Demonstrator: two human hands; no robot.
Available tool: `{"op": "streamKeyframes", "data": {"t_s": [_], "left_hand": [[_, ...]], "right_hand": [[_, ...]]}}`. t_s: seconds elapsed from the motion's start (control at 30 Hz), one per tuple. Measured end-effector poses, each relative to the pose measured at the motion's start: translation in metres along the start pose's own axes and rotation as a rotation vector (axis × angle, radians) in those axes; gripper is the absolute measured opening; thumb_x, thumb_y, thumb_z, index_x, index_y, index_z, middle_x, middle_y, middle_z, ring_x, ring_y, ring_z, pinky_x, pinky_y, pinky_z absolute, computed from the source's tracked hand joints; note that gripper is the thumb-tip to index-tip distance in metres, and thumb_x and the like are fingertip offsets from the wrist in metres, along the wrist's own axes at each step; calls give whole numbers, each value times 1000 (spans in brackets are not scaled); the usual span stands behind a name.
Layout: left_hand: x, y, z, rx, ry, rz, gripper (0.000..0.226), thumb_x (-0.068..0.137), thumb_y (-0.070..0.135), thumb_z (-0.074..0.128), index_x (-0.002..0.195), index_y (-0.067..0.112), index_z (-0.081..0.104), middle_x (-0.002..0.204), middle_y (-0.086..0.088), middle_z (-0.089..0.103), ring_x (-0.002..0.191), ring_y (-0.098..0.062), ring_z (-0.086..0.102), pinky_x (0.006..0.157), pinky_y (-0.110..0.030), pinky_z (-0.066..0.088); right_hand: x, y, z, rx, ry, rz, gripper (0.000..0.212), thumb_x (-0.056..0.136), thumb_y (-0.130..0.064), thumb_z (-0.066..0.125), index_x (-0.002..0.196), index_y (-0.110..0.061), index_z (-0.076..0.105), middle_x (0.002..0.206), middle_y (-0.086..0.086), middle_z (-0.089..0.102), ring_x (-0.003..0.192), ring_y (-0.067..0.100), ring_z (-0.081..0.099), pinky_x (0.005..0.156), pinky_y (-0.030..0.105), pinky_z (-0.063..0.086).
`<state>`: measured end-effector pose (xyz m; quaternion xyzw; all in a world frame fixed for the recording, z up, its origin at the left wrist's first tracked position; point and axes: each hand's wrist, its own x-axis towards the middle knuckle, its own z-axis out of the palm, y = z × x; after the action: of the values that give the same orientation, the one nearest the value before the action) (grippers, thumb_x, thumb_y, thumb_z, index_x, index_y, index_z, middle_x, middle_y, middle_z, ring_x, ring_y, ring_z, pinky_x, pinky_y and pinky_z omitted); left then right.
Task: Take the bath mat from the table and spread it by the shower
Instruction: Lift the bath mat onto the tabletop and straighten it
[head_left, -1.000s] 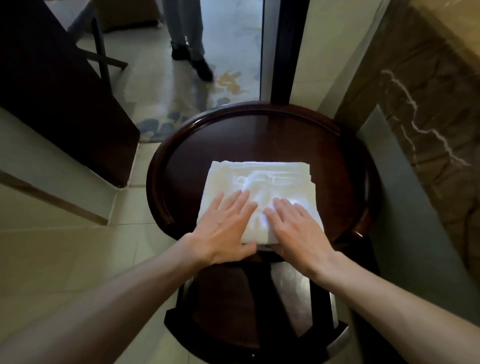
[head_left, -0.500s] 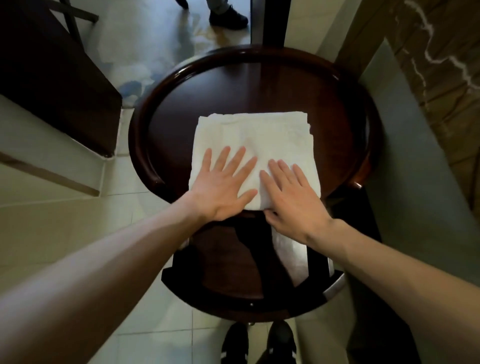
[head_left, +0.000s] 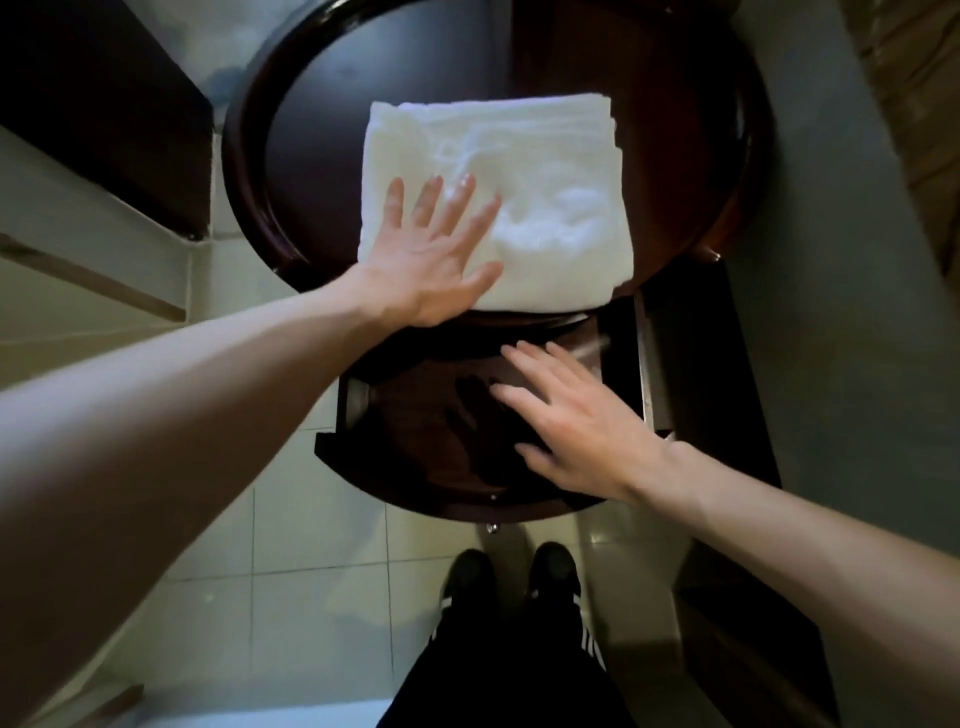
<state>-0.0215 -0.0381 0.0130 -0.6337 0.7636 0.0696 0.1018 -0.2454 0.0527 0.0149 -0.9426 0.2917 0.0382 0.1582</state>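
A folded white bath mat (head_left: 550, 202) lies on a round dark wooden table (head_left: 306, 156). My left hand (head_left: 431, 254) rests flat on the mat's near left part, fingers spread, holding nothing. My right hand (head_left: 576, 421) hovers off the mat, nearer to me and below the tabletop's front edge, over the table's lower shelf (head_left: 426, 441), fingers apart and empty.
Pale floor tiles (head_left: 291, 545) surround the table. My dark shoes (head_left: 514, 577) stand just in front of it. A dark cabinet (head_left: 104, 104) stands at the left, a grey wall panel (head_left: 831, 260) close on the right.
My right hand has come off the mat and moved back toward me, below the table edge. The left hand stays pressed on the mat. The view has tilted further down.
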Motion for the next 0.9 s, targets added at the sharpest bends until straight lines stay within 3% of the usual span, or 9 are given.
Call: {"op": "streamKeyframes", "data": {"t_s": [0.4,0.57,0.7,0.9], "left_hand": [[3,-5,4,-2,16,9,76,83,73,4,150,39,-8,162,0,-10,148,-26,-12,113,-53,-17],[2,-5,2,-8,19,14,76,84,72,5,151,39,-7,162,0,-10,148,-26,-12,114,-53,-17],[2,-5,0,-23,4,25,76,84,72,6,150,39,-9,162,0,-13,147,-25,-15,114,-52,-18],[1,-4,0,-23,1,23,76,83,71,6,150,39,-10,162,1,-14,147,-24,-17,114,-51,-19]], "right_hand": [[-35,-16,48,-27,-179,-63,71,74,-52,71,127,-10,52,135,23,48,128,36,44,110,46,29],[-35,-15,51,-141,-76,-101,82,65,-54,76,127,-8,49,133,23,49,125,36,46,106,48,35],[-35,-12,49,-188,33,-28,92,62,-56,78,132,-6,44,147,27,33,138,40,29,111,54,28],[-25,-4,44,-289,111,72,93,63,-56,77,134,-6,44,149,29,26,140,41,24,112,55,19]]}}
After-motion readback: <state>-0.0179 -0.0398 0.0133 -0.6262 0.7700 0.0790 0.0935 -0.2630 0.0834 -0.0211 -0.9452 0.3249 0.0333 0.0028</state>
